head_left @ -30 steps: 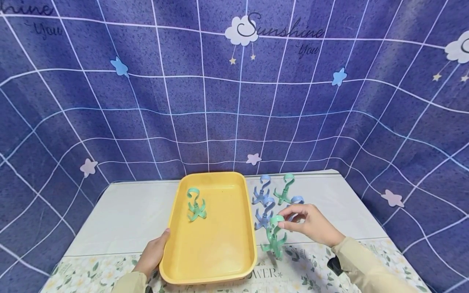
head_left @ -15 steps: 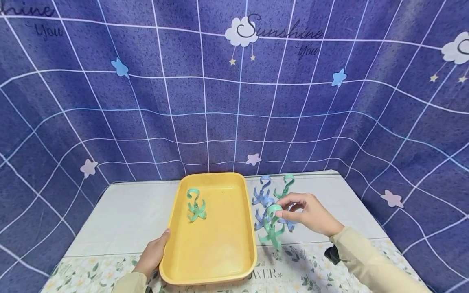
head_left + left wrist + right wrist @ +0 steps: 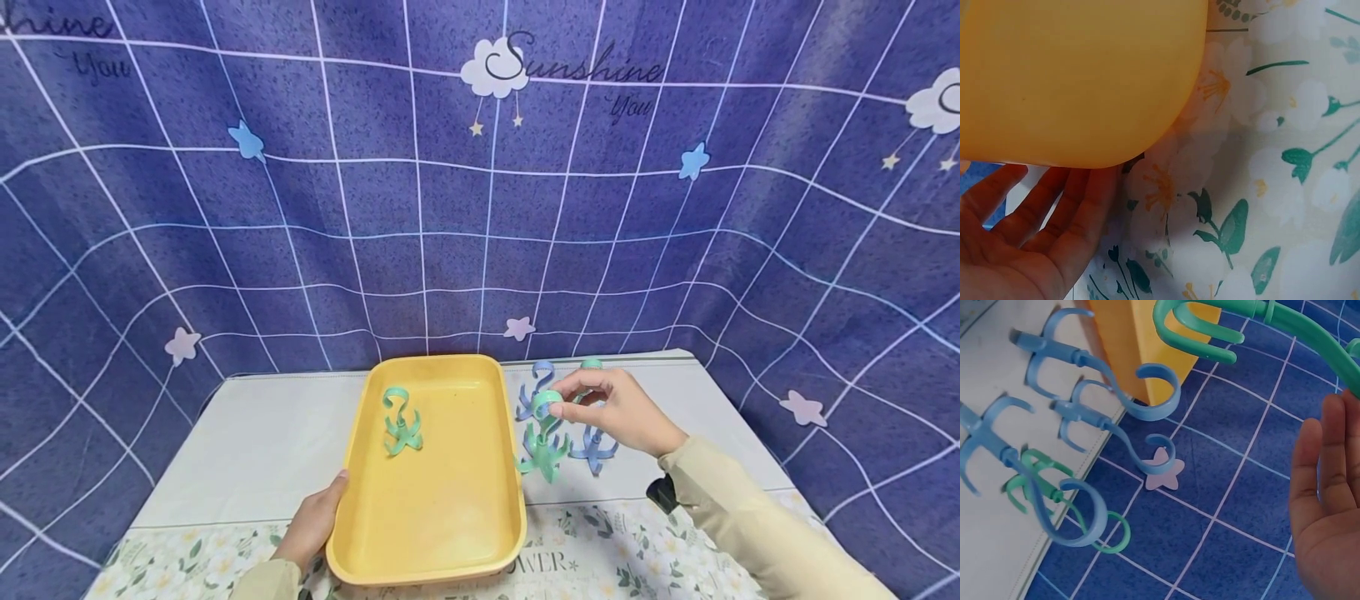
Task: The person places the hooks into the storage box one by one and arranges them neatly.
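Note:
My right hand (image 3: pixel 607 408) pinches the curled top of a green plastic four-pronged hook (image 3: pixel 543 454), holding it upright just beyond the tray's right rim. Its prongs hang low, partly overlapping a blue hook behind. In the right wrist view the held green hook (image 3: pixel 1260 309) enters at the top, and its gripped end lies out of sight. My left hand (image 3: pixel 311 521) holds the left side of the yellow tray (image 3: pixel 427 575), thumb at the rim. In the left wrist view its fingers (image 3: pixel 1063 212) reach the tray's underside, tips hidden. Another green hook (image 3: pixel 403 433) stands inside the tray, upper left.
Right of the tray stand several more hooks: a blue hook (image 3: pixel 592 450) near my right hand, a blue hook (image 3: pixel 542 371) farther back, and a green hook (image 3: pixel 592 363) mostly hidden. A blue gridded curtain (image 3: pixel 450 208) borders the table (image 3: pixel 247 442) at the back and sides.
My right hand has carried the green hook up and left, from in front of the blue hooks towards the tray's right rim. The left hand and tray have stayed still.

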A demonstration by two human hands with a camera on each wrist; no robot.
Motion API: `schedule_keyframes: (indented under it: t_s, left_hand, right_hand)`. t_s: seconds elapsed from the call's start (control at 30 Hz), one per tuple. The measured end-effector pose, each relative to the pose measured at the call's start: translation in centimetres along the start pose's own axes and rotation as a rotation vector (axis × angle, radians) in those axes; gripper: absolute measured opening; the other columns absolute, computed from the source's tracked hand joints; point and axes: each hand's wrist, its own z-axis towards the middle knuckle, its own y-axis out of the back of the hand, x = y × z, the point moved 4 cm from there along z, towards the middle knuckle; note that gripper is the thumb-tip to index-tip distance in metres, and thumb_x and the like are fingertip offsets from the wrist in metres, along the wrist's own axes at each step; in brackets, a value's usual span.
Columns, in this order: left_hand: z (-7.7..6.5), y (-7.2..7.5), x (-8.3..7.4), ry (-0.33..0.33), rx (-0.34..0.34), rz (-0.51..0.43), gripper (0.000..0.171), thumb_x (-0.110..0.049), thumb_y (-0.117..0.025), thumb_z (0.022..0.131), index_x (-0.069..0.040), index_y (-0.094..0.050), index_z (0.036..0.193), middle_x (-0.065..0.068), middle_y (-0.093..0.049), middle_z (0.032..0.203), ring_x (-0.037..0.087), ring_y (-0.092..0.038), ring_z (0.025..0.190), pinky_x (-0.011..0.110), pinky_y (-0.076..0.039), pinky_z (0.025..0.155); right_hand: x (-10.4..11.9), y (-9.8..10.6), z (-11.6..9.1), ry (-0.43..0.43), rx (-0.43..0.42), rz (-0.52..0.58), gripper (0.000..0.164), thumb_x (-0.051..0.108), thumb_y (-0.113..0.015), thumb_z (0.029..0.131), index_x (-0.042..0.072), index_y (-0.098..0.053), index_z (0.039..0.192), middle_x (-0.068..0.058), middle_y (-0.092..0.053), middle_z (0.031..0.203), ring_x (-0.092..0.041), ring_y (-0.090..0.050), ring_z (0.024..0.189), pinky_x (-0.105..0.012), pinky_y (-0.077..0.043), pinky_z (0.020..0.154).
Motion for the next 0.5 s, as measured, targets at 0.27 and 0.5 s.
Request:
schedule_keyframes:
  t_s: [0.27, 0.5]
  left_hand:
    - [0.0, 0.0, 0.0, 0.006, -0.003, -0.011, 0.089, -0.064, -0.025, 0.106, 0.015, -0.043, 0.142, 0.012, -0.07, 0.098, 0.016, -0.067, 0.077, 0.034, -0.06, 0.073]
    - [-0.1, 0.0, 0.0, 0.008, -0.004, -0.017, 0.087, -0.062, -0.025, 0.107, 0.015, -0.044, 0.142, 0.014, -0.071, 0.1, 0.016, -0.067, 0.078, 0.035, -0.06, 0.074]
  right_hand:
    - [0.3, -0.8, 1.3, -0.023, -0.006, 0.029, 0.014, 0.015, -0.081, 0.09, 0.01, -0.078, 0.103, 0.0, -0.074, 0.098, -0.016, -0.068, 0.089, -0.032, -0.06, 0.078]
    - [0.2, -2.1, 2.5, -0.018, -0.016, 0.069, 0.017, 0.013, -0.08, 0.09, 0.007, -0.078, 0.106, -0.001, -0.074, 0.094, -0.016, -0.069, 0.088, -0.031, -0.061, 0.077]
